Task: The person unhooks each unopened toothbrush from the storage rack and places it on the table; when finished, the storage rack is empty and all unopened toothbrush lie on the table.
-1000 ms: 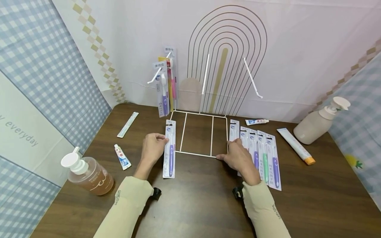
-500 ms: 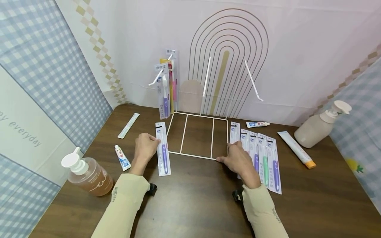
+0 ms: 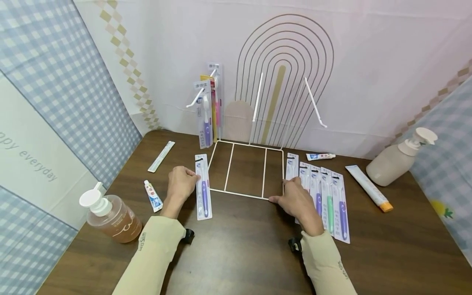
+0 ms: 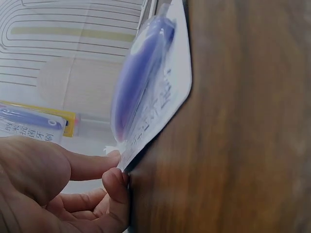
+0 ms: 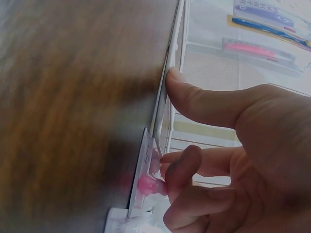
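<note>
My left hand [image 3: 180,184] pinches the left edge of a packaged toothbrush [image 3: 204,188] with a purple handle. In the left wrist view the thumb and index finger meet on the card of this toothbrush [image 4: 141,82], which lies low over the wood. The right hand [image 3: 295,198] is at the front right corner of a white wire display rack [image 3: 239,192]. Its thumb touches the wire, and its other fingers are loosely bent, apart from the thumb, beside a packaged toothbrush with a pink handle [image 5: 148,185]. Several packaged toothbrushes [image 3: 328,200] lie in a row right of the rack.
Packaged toothbrushes [image 3: 206,123] hang on the rack's left hook; two other hooks stand to the right. Small toothpaste tubes [image 3: 153,196], a slim packet [image 3: 161,156] and an amber pump bottle [image 3: 116,219] are left. A toothpaste tube [image 3: 368,188] and beige pump bottle [image 3: 391,162] are right.
My left hand has moved left with the packaged toothbrush, then stayed nearly still. The right hand has kept its place at the rack's corner. The head view has shifted slightly.
</note>
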The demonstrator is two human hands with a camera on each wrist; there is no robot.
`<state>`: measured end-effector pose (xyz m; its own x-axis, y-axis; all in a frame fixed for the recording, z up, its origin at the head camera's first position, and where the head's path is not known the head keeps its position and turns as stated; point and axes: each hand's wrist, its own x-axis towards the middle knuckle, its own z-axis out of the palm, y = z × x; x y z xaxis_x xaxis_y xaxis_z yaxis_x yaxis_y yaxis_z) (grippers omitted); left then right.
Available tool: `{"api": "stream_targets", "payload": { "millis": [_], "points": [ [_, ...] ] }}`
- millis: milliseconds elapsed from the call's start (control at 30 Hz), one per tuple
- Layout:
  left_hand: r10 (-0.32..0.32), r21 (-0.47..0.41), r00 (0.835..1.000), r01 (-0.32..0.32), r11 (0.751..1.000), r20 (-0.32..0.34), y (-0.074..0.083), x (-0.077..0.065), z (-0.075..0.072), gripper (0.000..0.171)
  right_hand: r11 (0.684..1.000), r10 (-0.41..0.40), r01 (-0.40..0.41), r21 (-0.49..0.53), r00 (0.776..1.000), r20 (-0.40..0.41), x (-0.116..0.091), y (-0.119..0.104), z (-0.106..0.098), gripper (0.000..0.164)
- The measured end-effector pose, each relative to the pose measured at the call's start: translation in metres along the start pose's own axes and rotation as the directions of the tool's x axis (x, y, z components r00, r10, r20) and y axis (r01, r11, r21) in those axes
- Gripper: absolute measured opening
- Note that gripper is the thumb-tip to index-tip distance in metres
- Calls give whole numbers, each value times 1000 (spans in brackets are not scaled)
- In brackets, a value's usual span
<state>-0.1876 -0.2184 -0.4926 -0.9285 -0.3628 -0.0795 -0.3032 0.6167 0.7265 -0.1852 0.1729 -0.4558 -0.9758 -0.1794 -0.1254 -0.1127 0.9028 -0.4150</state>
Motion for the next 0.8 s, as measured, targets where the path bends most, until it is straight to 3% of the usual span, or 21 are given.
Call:
{"api": "stream_targets", "payload": {
  "millis": [200, 333, 433, 567, 700, 800],
  "points": [
    [18, 10, 1000, -18, 1000, 13, -5, 8, -1, 15, 1000, -10, 9, -7, 1000, -11, 2, 4, 2, 94],
    [89, -21, 994, -91, 996, -62, 4, 12, -7, 28, 1000, -9, 9, -3, 1000, -6, -8, -9, -9, 91],
    [130, -124, 986, -142, 982, -104, 44, -6, -29, 47, 1000, 4, -4, -3, 1000, 24, -15, -19, -18, 89],
    [177, -281, 968, -223, 934, -180, 106, -38, -63, 59, 1000, 3, -2, -4, 1000, 28, -9, -9, -10, 93],
    [230, -342, 930, -324, 882, -287, 132, -39, -73, 52, 1000, -17, 17, -9, 1000, 16, -1, 1, -1, 96],
    [243, -358, 917, -353, 865, -316, 142, -35, -77, 45, 1000, -24, 24, -9, 1000, 5, 1, 2, 0, 95]
  ]
}}
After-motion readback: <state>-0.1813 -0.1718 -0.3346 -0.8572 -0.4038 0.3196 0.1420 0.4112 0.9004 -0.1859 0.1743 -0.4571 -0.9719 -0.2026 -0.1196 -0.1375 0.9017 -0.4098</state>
